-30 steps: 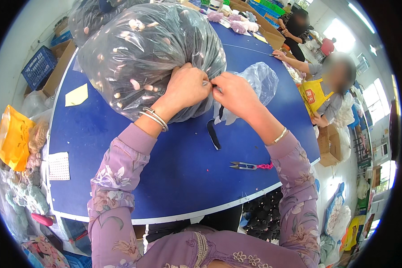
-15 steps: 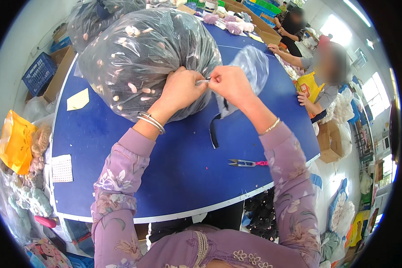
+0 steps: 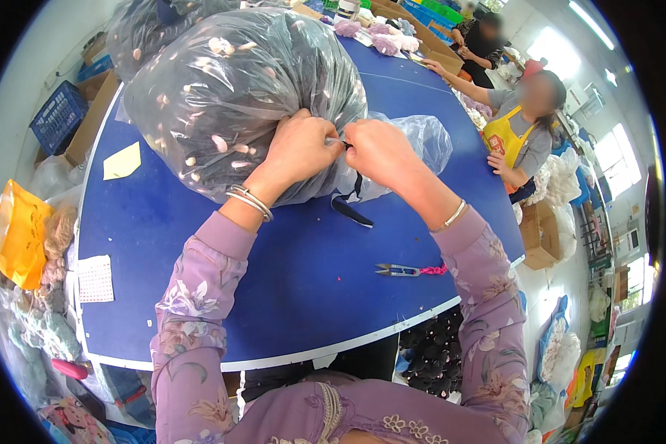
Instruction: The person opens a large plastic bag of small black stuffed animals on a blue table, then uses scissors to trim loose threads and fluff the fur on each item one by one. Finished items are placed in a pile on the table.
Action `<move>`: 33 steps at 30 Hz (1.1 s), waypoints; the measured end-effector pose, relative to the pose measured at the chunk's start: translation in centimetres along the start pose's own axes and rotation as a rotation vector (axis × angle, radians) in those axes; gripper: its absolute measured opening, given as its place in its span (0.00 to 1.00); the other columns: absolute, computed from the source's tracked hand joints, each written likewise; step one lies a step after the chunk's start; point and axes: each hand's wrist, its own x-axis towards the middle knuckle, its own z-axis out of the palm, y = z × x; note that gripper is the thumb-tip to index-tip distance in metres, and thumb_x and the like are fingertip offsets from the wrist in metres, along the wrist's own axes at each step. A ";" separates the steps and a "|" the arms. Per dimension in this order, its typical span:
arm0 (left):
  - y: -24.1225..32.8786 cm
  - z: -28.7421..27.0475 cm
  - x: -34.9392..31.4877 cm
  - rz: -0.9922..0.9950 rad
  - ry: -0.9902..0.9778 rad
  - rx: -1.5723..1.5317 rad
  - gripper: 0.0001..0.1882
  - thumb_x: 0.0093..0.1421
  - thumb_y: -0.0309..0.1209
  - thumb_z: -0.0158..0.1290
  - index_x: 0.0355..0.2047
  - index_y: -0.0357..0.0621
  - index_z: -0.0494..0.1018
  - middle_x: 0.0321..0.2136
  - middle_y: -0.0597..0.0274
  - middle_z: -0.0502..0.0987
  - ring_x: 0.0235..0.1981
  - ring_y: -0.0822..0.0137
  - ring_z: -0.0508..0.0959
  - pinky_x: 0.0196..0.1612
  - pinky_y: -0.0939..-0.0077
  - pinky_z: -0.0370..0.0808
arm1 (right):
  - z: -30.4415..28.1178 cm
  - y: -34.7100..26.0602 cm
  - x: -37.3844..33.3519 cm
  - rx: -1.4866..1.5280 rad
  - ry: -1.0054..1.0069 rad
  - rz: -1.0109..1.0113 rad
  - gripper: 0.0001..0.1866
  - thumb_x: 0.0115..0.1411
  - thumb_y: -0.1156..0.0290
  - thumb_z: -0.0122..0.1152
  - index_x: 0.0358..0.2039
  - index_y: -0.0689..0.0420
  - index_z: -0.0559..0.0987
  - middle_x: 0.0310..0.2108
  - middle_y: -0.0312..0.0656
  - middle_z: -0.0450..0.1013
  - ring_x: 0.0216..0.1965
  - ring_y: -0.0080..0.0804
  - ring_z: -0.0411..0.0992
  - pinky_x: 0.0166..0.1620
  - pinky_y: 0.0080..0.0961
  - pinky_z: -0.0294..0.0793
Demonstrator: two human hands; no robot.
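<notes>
A large clear plastic bag [image 3: 222, 96], stuffed with dark items with small pale pink parts, rests on the blue table. My left hand [image 3: 303, 148] is closed around the bag's gathered neck at its right side. Close beside it, my right hand [image 3: 381, 150] pinches a dark fabric strip [image 3: 354, 213] at the neck; the strip's tail hangs down onto the table. The bag's loose clear end [image 3: 422, 140] spreads out behind my right hand. Thread snips [image 3: 399, 270] with a pink-wrapped handle lie near my right forearm. My fingers hide the tie itself.
The blue table [image 3: 288, 296] carries a yellow paper piece [image 3: 122, 161] and a white dotted card [image 3: 96, 279] at left. Another filled bag [image 3: 144, 37] stands behind. A co-worker in a yellow apron [image 3: 507, 137] leans at the right edge, near a cardboard box [image 3: 540, 235].
My right hand has shifted slightly at the neck. The strip's tail has swung from hanging near-upright to lying slantwise, and the bag's loose end has sunk lower. The co-worker's arm reaches farther away.
</notes>
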 end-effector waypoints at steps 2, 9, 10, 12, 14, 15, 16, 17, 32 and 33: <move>0.0 0.1 0.0 -0.002 0.033 0.009 0.14 0.52 0.38 0.57 0.30 0.39 0.80 0.25 0.48 0.78 0.34 0.52 0.75 0.42 0.61 0.72 | -0.1 -0.3 0.5 -0.057 0.014 -0.003 0.04 0.49 0.76 0.57 0.26 0.63 0.76 0.22 0.45 0.73 0.23 0.40 0.73 0.30 0.32 0.73; 0.2 -1.5 0.2 -0.092 -0.072 -0.350 0.15 0.51 0.39 0.58 0.30 0.40 0.80 0.26 0.49 0.79 0.35 0.52 0.76 0.43 0.59 0.72 | 0.3 -0.1 -2.5 1.695 0.191 0.503 0.03 0.52 0.82 0.55 0.26 0.63 0.77 0.26 0.33 0.73 0.21 0.20 0.71 0.24 0.20 0.70; 0.0 -1.2 -0.2 -0.060 -0.039 -0.306 0.15 0.51 0.39 0.58 0.30 0.40 0.80 0.27 0.50 0.79 0.36 0.52 0.76 0.44 0.60 0.72 | 0.5 -0.1 -2.5 1.395 0.184 0.420 0.02 0.51 0.81 0.55 0.26 0.62 0.76 0.25 0.35 0.72 0.21 0.25 0.71 0.25 0.23 0.71; -0.7 -0.9 -0.5 -0.034 -0.016 -0.205 0.14 0.50 0.39 0.58 0.30 0.41 0.81 0.28 0.50 0.79 0.36 0.53 0.76 0.44 0.61 0.72 | 0.9 -0.4 -2.3 0.794 0.167 0.248 0.02 0.49 0.80 0.55 0.26 0.61 0.74 0.24 0.39 0.71 0.22 0.35 0.71 0.26 0.31 0.72; -0.5 -0.9 -0.2 -0.028 -0.042 -0.106 0.13 0.50 0.39 0.58 0.30 0.42 0.81 0.28 0.51 0.79 0.37 0.53 0.76 0.45 0.62 0.72 | 1.2 -0.3 -2.3 0.352 0.179 0.121 0.03 0.47 0.76 0.56 0.25 0.59 0.73 0.25 0.47 0.68 0.27 0.50 0.70 0.31 0.42 0.72; -0.4 -0.6 -0.3 -0.024 -0.028 -0.094 0.13 0.50 0.39 0.58 0.30 0.43 0.81 0.29 0.52 0.79 0.38 0.54 0.76 0.46 0.62 0.71 | 1.1 0.1 -2.2 0.311 0.181 0.126 0.03 0.48 0.76 0.55 0.25 0.59 0.73 0.25 0.46 0.68 0.26 0.49 0.70 0.31 0.40 0.71; -0.2 -0.5 -0.4 -0.020 -0.008 -0.082 0.13 0.50 0.39 0.58 0.30 0.43 0.81 0.29 0.52 0.80 0.39 0.54 0.75 0.46 0.62 0.71 | 0.7 0.4 -1.9 0.267 0.183 0.125 0.02 0.48 0.77 0.55 0.25 0.60 0.72 0.26 0.46 0.68 0.26 0.48 0.69 0.30 0.39 0.69; -0.1 -0.3 -0.5 -0.017 0.013 -0.071 0.12 0.50 0.38 0.58 0.29 0.44 0.81 0.29 0.53 0.80 0.39 0.55 0.75 0.47 0.62 0.71 | 0.4 0.7 -1.7 0.223 0.185 0.123 0.02 0.48 0.77 0.54 0.24 0.60 0.72 0.26 0.46 0.68 0.25 0.47 0.68 0.30 0.37 0.68; -0.5 -0.2 -0.1 -0.066 0.001 -0.108 0.14 0.49 0.40 0.59 0.29 0.41 0.82 0.29 0.46 0.79 0.39 0.50 0.76 0.47 0.60 0.71 | -5.0 0.4 -4.4 0.590 -0.053 0.142 0.18 0.47 0.61 0.72 0.32 0.57 0.73 0.28 0.36 0.66 0.30 0.29 0.68 0.35 0.27 0.70; -0.6 -0.1 -0.2 -0.077 -0.010 -0.107 0.14 0.49 0.40 0.59 0.29 0.41 0.82 0.29 0.46 0.79 0.39 0.50 0.76 0.47 0.60 0.71 | -4.6 -0.7 -4.1 0.458 0.103 0.133 0.21 0.45 0.59 0.73 0.33 0.56 0.74 0.30 0.38 0.67 0.31 0.33 0.69 0.36 0.28 0.70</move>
